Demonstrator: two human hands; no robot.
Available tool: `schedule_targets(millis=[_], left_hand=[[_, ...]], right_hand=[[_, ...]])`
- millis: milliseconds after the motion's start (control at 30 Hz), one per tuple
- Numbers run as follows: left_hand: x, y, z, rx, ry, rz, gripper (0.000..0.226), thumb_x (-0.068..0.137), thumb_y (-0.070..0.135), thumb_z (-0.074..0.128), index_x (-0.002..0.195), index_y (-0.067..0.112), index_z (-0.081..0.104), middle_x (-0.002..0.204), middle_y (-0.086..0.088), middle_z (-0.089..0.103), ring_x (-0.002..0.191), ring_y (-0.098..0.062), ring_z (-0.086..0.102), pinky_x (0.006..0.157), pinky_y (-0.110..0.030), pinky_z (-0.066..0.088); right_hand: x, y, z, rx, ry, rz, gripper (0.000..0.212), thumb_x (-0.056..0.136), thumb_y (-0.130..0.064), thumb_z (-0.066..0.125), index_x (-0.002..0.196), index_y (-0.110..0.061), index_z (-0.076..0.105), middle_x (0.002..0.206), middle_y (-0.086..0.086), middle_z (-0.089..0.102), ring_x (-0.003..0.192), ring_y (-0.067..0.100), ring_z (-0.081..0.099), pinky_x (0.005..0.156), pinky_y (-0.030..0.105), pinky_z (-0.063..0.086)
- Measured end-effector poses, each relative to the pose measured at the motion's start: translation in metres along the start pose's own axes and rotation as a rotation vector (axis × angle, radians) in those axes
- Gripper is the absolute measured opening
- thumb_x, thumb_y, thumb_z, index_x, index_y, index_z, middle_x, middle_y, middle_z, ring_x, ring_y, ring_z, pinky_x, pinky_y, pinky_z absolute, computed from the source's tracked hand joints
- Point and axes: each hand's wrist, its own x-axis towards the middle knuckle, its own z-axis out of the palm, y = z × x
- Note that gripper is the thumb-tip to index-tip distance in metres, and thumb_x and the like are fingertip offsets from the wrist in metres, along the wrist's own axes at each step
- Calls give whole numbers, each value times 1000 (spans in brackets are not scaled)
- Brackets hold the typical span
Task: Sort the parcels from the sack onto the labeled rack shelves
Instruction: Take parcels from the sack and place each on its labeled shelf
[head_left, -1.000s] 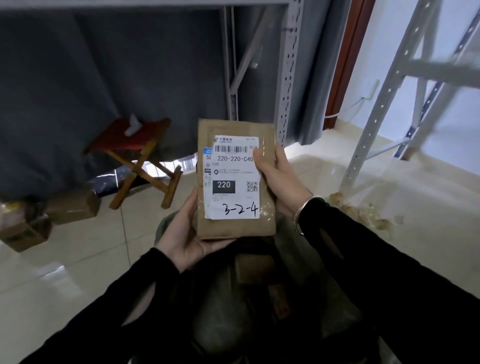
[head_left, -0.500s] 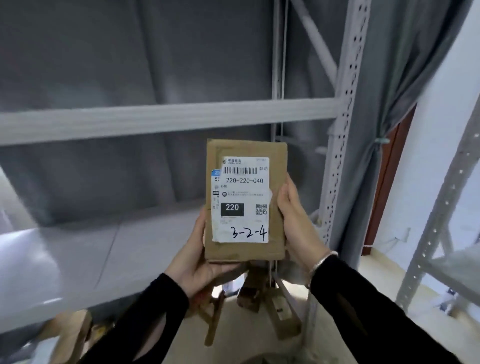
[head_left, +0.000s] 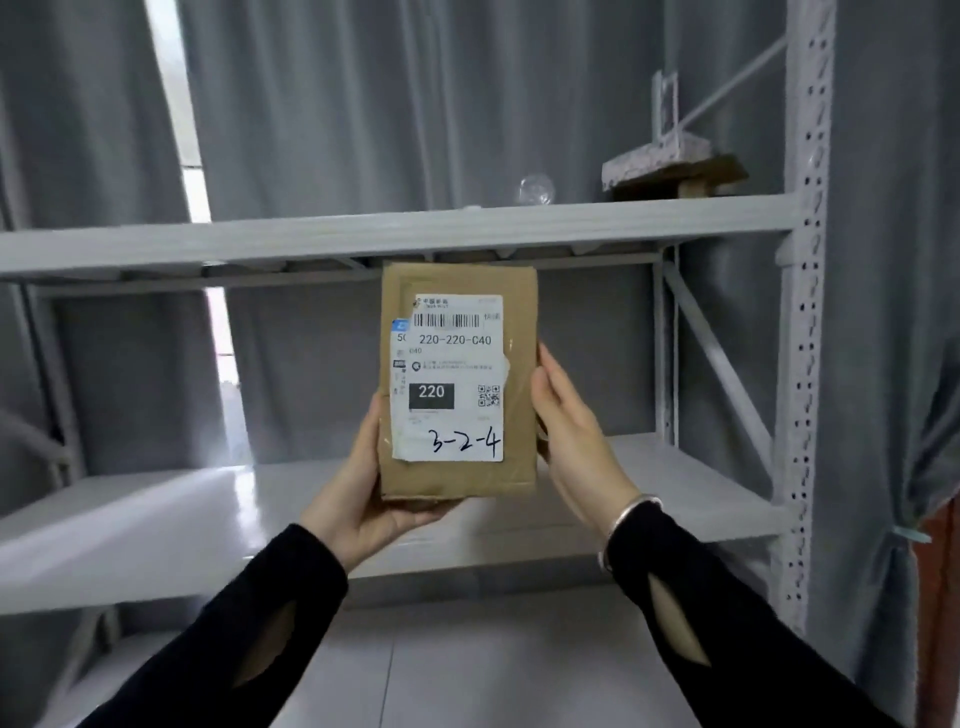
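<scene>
Holding a brown cardboard parcel (head_left: 460, 382) upright before the grey steel rack (head_left: 802, 312), top edge just below the front beam of the upper shelf (head_left: 363, 236). The left hand (head_left: 358, 499) cups its bottom left corner. The right hand (head_left: 571, 436) clasps its right edge. Both sets of fingers are grasping the parcel, mostly hidden behind it. The shipping label (head_left: 452, 379) faces the camera, with 3-2-4 handwritten at its foot. The lower shelf (head_left: 156, 525) lies beneath the upper shelf, and a flat slab (head_left: 657, 156) rests at the upper shelf's right end. The step in hand is probably matching code to shelf, though no shelf tag is legible. Find the tag before committing, then lay the parcel flat, label showing, well back from the beam. Let go only once it is supported.
</scene>
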Motion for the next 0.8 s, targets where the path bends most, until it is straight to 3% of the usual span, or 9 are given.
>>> schedule_targets(millis=[167, 300, 467, 600, 800], left_hand=[[-65, 38, -29, 65, 77, 131, 57, 84, 68, 39, 105, 23, 67, 101, -8, 74, 82, -25, 72, 80, -45, 56], [-114, 59, -64, 79, 196, 183, 58, 83, 69, 39, 110, 25, 66, 104, -7, 73, 84, -23, 72, 73, -40, 59], [-172, 91, -123, 181, 335, 273, 55, 85, 67, 36, 110, 28, 65, 101, -3, 74, 85, -19, 67, 76, -35, 56], [-207, 125, -178, 178, 372, 320, 56, 85, 66, 38, 117, 28, 62, 106, -5, 73, 90, -22, 66, 71, -34, 53], [-234, 197, -265, 206, 345, 394, 54, 87, 64, 35, 118, 28, 60, 102, -6, 74, 85, -20, 68, 64, -34, 54]], right_hand=[[-11, -24, 64, 74, -146, -42, 35, 98, -33, 36, 129, -50, 35, 137, -15, 50, 124, 5, 50, 108, 34, 39], [-26, -29, 120, 127, -243, -32, 36, 96, -35, 38, 129, -50, 35, 126, -23, 55, 111, -8, 54, 101, 31, 45], [-50, -26, 204, 158, -344, -25, 26, 91, -41, 40, 108, -60, 42, 122, -29, 54, 112, -10, 53, 100, 26, 44], [-60, -21, 275, 143, -390, -39, 27, 85, -48, 41, 107, -62, 40, 128, -22, 54, 115, -9, 52, 92, 13, 46], [-48, -12, 391, 170, -391, -62, 32, 89, -47, 41, 118, -59, 38, 128, -17, 57, 115, 1, 56, 97, 27, 49]])
